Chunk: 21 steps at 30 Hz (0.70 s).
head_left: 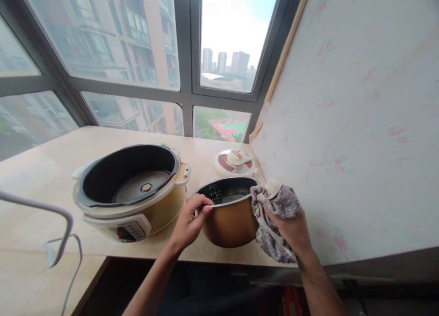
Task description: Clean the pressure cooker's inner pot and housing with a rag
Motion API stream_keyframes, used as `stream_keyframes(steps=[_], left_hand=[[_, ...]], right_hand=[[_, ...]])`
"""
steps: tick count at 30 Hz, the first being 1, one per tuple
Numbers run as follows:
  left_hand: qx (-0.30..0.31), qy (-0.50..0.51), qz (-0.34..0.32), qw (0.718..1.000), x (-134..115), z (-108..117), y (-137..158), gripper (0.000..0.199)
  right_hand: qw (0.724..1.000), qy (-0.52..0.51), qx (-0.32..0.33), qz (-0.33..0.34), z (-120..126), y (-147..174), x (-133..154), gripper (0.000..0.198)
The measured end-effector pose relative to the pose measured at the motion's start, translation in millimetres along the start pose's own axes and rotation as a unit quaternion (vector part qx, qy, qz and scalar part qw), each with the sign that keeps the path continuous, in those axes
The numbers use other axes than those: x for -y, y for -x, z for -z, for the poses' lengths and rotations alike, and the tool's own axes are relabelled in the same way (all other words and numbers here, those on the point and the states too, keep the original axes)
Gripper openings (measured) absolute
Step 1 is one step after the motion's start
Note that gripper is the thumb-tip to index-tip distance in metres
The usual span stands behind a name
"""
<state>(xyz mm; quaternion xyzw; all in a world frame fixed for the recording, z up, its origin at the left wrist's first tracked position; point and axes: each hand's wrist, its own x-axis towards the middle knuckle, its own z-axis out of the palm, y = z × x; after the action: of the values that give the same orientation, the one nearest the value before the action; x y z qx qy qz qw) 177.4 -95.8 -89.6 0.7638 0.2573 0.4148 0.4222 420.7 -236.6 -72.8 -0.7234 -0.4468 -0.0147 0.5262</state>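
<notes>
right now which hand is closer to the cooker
Left. The left hand holds the pot on the side facing the cooker; the right hand, with the cloth, is on the pot's far side.

The pot [230, 224] is near the middle of the frame, round and deep, golden brown outside and dark inside, with a pale rim and white measuring marks on the inner wall. Its mouth faces up, the rim's right side higher in the frame; whether its base touches the tabletop [202, 155] is unclear. The left hand [191, 219] grips its near left rim. Right of centre, the cloth [274, 245], mottled grey and whitish, is bunched in the right hand [291, 227] against the pot's right rim and side, its lower end drooping.
</notes>
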Motion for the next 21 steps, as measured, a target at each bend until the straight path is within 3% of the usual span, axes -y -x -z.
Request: stream_keyframes(steps=[4, 9, 14, 21], left_hand=[[-0.017, 0.017, -0.024, 0.999, 5.1, 0.6, -1.8, 0.046], [-0.019, 0.037, -0.020, 0.999, 10.0, 2.7, -3.9, 0.048], [-0.031, 0.031, -0.016, 0.999, 11.2, 3.8, -4.7, 0.046], [-0.034, 0.034, -0.011, 0.999, 11.9, 4.3, -8.6, 0.044]], right_hand=[[0.997, -0.008, -0.027, -0.070, -3.5, -20.9, -38.9, 0.050], [0.985, -0.087, 0.021, -0.146, -15.7, -31.6, -57.1, 0.055], [0.979, -0.141, 0.040, -0.143, -12.8, -23.1, -53.2, 0.062], [0.977, -0.143, 0.142, -0.067, 6.7, -33.7, -44.3, 0.060]])
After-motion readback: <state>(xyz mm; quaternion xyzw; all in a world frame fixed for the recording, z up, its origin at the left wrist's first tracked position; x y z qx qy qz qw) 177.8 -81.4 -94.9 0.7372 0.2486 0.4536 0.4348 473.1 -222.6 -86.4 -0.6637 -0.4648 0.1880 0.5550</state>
